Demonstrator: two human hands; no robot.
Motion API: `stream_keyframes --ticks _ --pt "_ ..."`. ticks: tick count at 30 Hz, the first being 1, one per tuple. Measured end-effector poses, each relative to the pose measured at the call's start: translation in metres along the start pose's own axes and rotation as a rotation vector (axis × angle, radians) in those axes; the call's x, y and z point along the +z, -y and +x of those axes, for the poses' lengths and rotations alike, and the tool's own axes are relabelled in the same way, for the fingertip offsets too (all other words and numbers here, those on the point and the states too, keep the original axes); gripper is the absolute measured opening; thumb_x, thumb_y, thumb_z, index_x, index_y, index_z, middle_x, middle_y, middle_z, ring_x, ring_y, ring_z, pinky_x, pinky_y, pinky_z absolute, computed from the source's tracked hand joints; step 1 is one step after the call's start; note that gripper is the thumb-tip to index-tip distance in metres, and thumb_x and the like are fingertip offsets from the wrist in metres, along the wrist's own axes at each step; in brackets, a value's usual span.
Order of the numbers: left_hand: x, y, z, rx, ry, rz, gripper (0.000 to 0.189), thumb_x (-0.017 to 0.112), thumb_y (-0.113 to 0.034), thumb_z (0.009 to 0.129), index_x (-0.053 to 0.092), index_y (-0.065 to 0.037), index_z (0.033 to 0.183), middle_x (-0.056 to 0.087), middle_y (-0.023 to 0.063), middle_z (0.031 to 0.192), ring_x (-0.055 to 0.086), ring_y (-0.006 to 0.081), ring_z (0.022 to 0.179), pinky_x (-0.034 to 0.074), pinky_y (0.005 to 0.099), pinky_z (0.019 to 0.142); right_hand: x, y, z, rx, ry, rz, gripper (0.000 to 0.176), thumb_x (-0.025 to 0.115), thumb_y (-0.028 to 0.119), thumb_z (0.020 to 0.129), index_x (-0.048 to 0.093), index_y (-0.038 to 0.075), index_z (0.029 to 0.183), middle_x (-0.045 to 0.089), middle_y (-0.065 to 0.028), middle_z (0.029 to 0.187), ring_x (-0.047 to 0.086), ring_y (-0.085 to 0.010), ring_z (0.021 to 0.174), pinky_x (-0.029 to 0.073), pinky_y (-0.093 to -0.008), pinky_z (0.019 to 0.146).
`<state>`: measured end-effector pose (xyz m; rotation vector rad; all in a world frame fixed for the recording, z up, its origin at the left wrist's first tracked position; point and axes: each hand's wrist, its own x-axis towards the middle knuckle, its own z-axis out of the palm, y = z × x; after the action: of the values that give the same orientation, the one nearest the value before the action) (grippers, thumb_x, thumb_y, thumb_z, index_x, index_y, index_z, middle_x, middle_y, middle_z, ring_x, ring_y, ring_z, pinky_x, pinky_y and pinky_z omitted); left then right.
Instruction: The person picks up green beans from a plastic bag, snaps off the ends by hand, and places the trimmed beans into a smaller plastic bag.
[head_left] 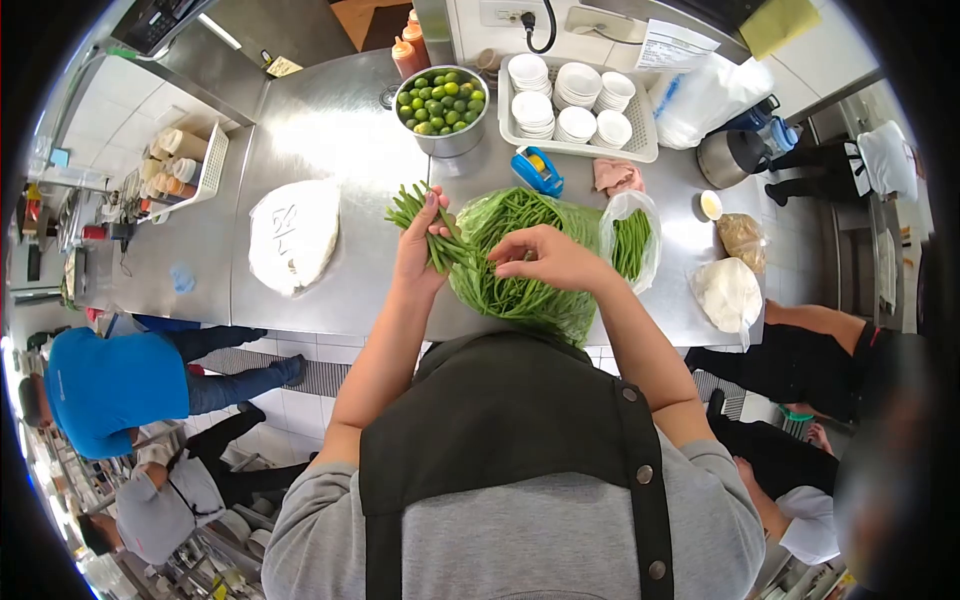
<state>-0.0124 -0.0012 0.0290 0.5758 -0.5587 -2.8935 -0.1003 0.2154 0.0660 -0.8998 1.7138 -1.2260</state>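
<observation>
My left hand [420, 250] grips a bunch of green beans [415, 212] that fans out above the steel counter [330, 130]. My right hand [545, 258] has its fingers pinched down into a big pile of green beans [520, 290] lying on clear plastic at the counter's near edge. A smaller clear bag of green beans [632, 240] stands just right of the pile.
Behind stand a metal pot of limes [442, 100], a white tray of small bowls [640, 150], a blue tape dispenser [538, 170], two sauce bottles [410, 48] and a kettle [730, 155]. A wrapped white bundle [295, 235] lies to the left. Other people stand left and right.
</observation>
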Motion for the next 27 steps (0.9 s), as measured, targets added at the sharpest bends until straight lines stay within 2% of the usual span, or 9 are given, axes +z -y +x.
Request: stream_keyframes --ticks 2,3,6,9,12,14,19,22,27 --pt "0.003 -0.001 -0.004 0.019 -0.049 0.057 0.018 0.067 -0.02 0.1 0.06 -0.012 0.115 0.067 -0.0035 0.095 0.051 0.001 0.064 0.049 0.0179 0.059 0.014 0.017 0.002 0.021 -0.024 -0.028 0.022 0.073 0.02 0.092 0.073 0.002 0.104 0.073 -0.0046 0.095 0.066 -0.0117 0.084 0.052 -0.0272 0.075" --pt "0.003 -0.002 -0.005 0.037 -0.057 0.078 0.019 0.067 -0.019 0.1 0.06 -0.012 0.115 0.066 -0.003 0.096 0.051 0.001 0.064 0.048 0.0177 0.06 0.022 0.018 0.005 -0.091 -0.115 -0.053 0.018 0.073 0.02 0.092 0.071 0.002 0.097 0.069 -0.0034 0.085 0.062 -0.0117 0.076 0.048 -0.0278 0.069" --pt "0.006 0.002 -0.006 0.106 -0.079 0.131 0.022 0.07 -0.017 0.098 0.06 -0.009 0.116 0.066 -0.0001 0.099 0.052 0.0019 0.067 0.049 0.0184 0.061 0.034 0.018 0.018 -0.191 -0.282 -0.103 0.02 0.072 0.018 0.088 0.067 -0.002 0.088 0.063 -0.0126 0.074 0.06 -0.0233 0.067 0.049 -0.0363 0.066" --pt "0.015 0.003 -0.013 0.217 -0.077 0.23 0.026 0.072 -0.013 0.095 0.061 -0.005 0.117 0.066 0.0041 0.099 0.056 0.0051 0.071 0.051 0.0217 0.064 0.034 0.019 0.019 -0.176 -0.376 -0.174 0.017 0.069 0.013 0.086 0.064 -0.003 0.085 0.059 -0.017 0.073 0.06 -0.0313 0.068 0.048 -0.0412 0.066" --pt "0.019 0.005 -0.02 0.306 -0.032 0.388 0.025 0.072 -0.012 0.095 0.061 -0.004 0.116 0.066 0.0052 0.096 0.059 0.0089 0.074 0.052 0.0247 0.066 0.024 -0.013 0.023 -0.185 -0.514 -0.453 0.015 0.07 0.013 0.085 0.065 -0.001 0.082 0.062 -0.0152 0.074 0.062 -0.0304 0.07 0.048 -0.0414 0.066" --pt "0.017 0.004 -0.02 0.333 -0.005 0.425 0.023 0.071 -0.012 0.096 0.062 -0.004 0.115 0.067 0.0058 0.094 0.062 0.0114 0.076 0.052 0.0264 0.066 0.01 -0.027 0.02 -0.045 -0.566 -0.469 0.016 0.072 0.013 0.082 0.064 -0.001 0.08 0.065 -0.0165 0.076 0.063 -0.0352 0.072 0.049 -0.0428 0.067" --pt "-0.012 -0.002 -0.008 -0.009 -0.058 0.059 0.02 0.069 -0.016 0.098 0.061 -0.005 0.112 0.067 0.0063 0.092 0.065 0.0154 0.08 0.057 0.0294 0.071 -0.028 -0.039 0.008 0.173 -0.465 -0.486 0.014 0.077 0.009 0.077 0.068 0.0 0.082 0.068 -0.015 0.079 0.067 -0.0324 0.077 0.052 -0.0405 0.07" --pt "-0.02 0.006 -0.013 -0.083 -0.103 0.055 0.018 0.069 -0.018 0.098 0.061 -0.006 0.108 0.067 0.0058 0.09 0.066 0.0171 0.079 0.059 0.0315 0.073 -0.036 -0.039 0.004 0.186 -0.301 -0.472 0.012 0.074 0.003 0.076 0.071 0.0 0.088 0.071 -0.0201 0.091 0.069 -0.0353 0.086 0.055 -0.0446 0.079" --pt "-0.022 0.02 -0.018 -0.169 -0.233 0.117 0.015 0.07 -0.018 0.096 0.06 -0.007 0.1 0.066 0.0061 0.086 0.065 0.0161 0.071 0.058 0.0303 0.066 -0.026 -0.061 0.036 0.037 -0.41 -0.606 0.011 0.073 0.005 0.08 0.072 0.001 0.09 0.067 -0.0168 0.095 0.067 -0.036 0.093 0.054 -0.0454 0.082"
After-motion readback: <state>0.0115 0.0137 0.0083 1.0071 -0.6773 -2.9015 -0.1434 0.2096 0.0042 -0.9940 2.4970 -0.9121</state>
